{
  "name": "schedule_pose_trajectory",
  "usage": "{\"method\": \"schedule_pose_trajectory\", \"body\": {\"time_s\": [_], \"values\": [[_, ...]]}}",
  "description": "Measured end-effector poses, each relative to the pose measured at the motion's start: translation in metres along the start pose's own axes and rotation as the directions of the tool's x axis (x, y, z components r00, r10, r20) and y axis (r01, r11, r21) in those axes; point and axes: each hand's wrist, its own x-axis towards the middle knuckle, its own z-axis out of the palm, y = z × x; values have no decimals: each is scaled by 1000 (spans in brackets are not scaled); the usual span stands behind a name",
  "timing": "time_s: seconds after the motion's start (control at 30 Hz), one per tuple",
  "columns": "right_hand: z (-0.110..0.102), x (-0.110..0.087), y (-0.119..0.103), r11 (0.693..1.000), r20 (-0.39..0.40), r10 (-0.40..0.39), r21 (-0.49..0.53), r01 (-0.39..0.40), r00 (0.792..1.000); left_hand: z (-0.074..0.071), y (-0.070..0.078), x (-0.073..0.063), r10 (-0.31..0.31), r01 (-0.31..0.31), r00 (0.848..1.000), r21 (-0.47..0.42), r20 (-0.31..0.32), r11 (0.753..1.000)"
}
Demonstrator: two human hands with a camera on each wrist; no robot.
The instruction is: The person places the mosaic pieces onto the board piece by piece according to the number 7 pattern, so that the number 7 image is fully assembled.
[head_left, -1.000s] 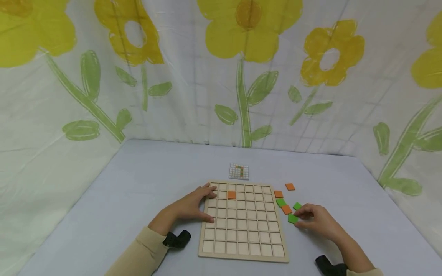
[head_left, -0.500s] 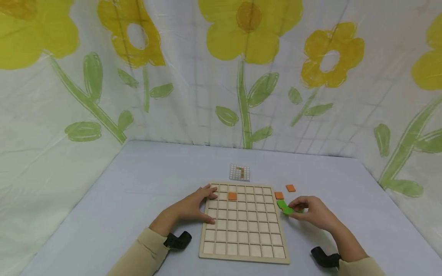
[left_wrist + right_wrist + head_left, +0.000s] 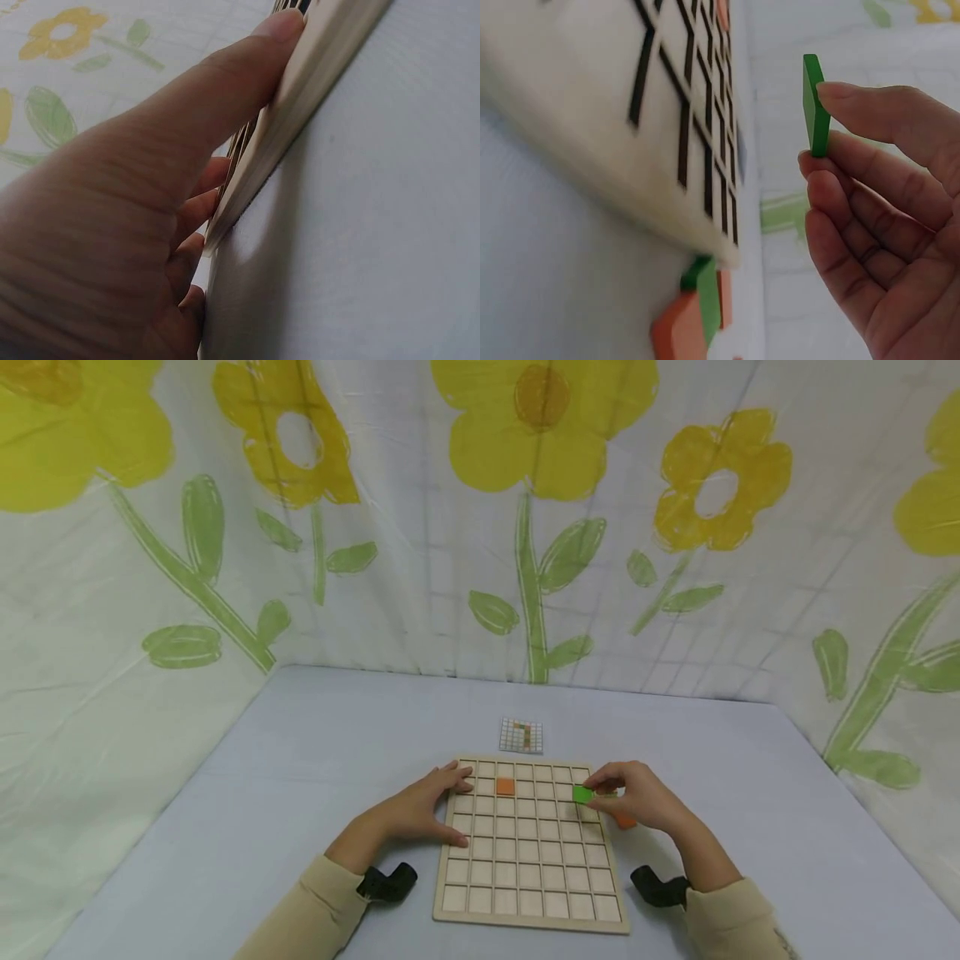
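Observation:
A wooden grid board [image 3: 528, 924] lies on the table, with one orange tile [image 3: 506, 787] seated in its second row from the far edge. My left hand [image 3: 412, 806] rests along the board's left edge, thumb [image 3: 240, 71] and fingers spread over the rim. Between thumb and fingertips, my right hand [image 3: 637, 793] pinches a green square tile [image 3: 815, 105]. The right wrist view shows that tile raised off the board; in the head view it overlaps the cells near the right edge. Loose tiles beside the board are partly hidden by the right hand, an orange tile [image 3: 624, 820] among them.
A small pattern card [image 3: 521, 735] printed with a coloured grid lies just beyond the board's far edge. Low at the board's side in the right wrist view are an orange tile [image 3: 681, 330] and a green tile [image 3: 707, 289]. A flowered curtain [image 3: 390, 568] hangs behind the table.
My right hand has picked up a green tile from beside the board and carried it left and away from me, over the board's right part. The left hand has stayed at the left edge.

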Motion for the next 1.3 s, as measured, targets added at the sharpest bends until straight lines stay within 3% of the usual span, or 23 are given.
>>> {"method": "schedule_pose_trajectory", "body": {"time_s": [0.3,0.7,1.0,1.3], "values": [[16,35,-7,997,41,-54,56,52,998,1,-2,1,5,-5,1000,1,-2,1000],[37,62,-12,991,92,-37,133,25,995,1,-1,2,11,-11,1000,17,0,1000],[52,65,-7,974,94,-7,224,-14,996,1,1,0,-1,1,1000,3,-2,1000],[54,62,-7,973,71,-38,231,20,997,0,0,1,15,-15,1000,-8,0,1000]]}}
